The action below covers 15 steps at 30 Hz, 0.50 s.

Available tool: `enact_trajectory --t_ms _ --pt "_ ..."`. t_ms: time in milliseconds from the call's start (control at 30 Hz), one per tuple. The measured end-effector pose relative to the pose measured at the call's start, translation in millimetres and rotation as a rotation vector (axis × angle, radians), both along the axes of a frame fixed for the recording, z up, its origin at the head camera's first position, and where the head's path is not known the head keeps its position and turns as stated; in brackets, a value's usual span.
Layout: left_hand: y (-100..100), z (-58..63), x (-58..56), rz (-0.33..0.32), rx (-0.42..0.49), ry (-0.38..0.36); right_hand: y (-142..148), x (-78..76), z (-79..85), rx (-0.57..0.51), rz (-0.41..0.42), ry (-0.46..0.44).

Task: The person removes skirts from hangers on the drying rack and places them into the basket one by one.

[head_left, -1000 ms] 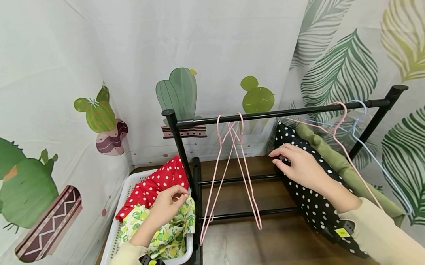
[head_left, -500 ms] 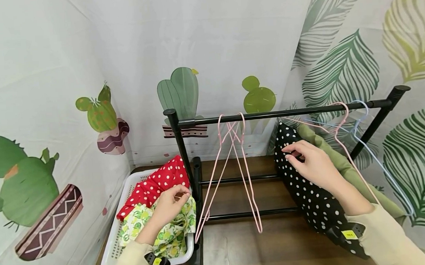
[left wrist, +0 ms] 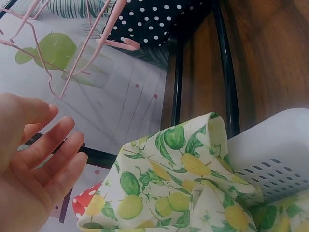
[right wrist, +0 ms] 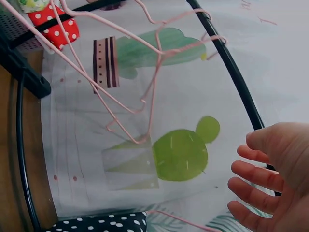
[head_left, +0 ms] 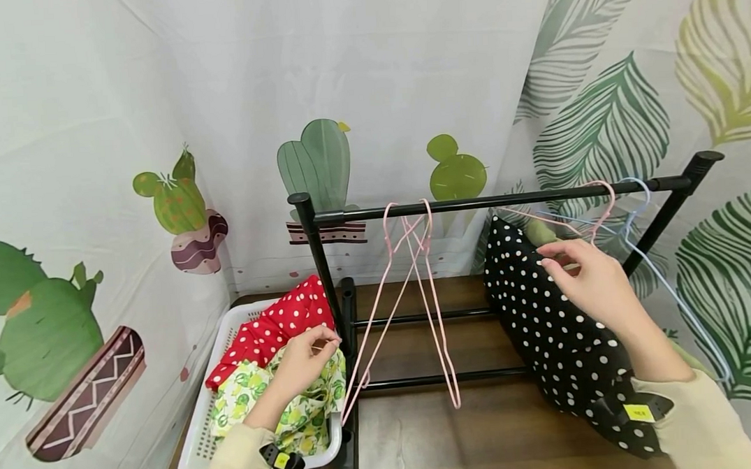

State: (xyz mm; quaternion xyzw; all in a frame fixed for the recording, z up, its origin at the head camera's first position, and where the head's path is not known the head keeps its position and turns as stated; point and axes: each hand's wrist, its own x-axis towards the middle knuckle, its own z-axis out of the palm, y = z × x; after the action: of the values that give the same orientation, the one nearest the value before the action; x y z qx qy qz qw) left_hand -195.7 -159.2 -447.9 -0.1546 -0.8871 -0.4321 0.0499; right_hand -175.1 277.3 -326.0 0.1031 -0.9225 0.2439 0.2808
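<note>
My left hand [head_left: 300, 360] hovers over a white basket [head_left: 192, 438], fingers loosely bent and holding nothing. Beneath it in the basket lie a lemon-print cloth [left wrist: 159, 193] and a red polka-dot cloth [head_left: 279, 333]. My right hand [head_left: 598, 281], relaxed and free of any object, is in front of a black polka-dot garment [head_left: 530, 326] at the rack's right end. Pink hangers [head_left: 387, 248] hang from the black rack bar [head_left: 487, 202] between the hands. Another pink hanger [head_left: 611, 203] and a blue hanger [head_left: 648, 196] hang near the right post, partly hidden by my right hand and arm.
Olive-green cloth [head_left: 541, 232] shows behind the black garment. The rack's left post [head_left: 315, 240] rises beside the basket. Two lower black rails [head_left: 445, 380] cross above the brown wooden surface [head_left: 416, 442]. Printed curtains [head_left: 431, 64] stand behind.
My right hand has moved to the right across the black polka-dot garment, covering part of the right pink hanger. My left hand has barely moved. The left pink hangers have swung slightly.
</note>
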Motion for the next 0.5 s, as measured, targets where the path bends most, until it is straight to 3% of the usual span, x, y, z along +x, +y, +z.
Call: enact_trajectory --t_ms 200,500 --pt "1 0.4 -1.0 -0.001 0.008 -0.004 10 2.2 1.2 -0.057 -0.064 -0.042" --pt "5 2.4 -3.6 -0.026 0.029 -0.052 29 1.7 7.1 -0.025 -0.127 -0.085"
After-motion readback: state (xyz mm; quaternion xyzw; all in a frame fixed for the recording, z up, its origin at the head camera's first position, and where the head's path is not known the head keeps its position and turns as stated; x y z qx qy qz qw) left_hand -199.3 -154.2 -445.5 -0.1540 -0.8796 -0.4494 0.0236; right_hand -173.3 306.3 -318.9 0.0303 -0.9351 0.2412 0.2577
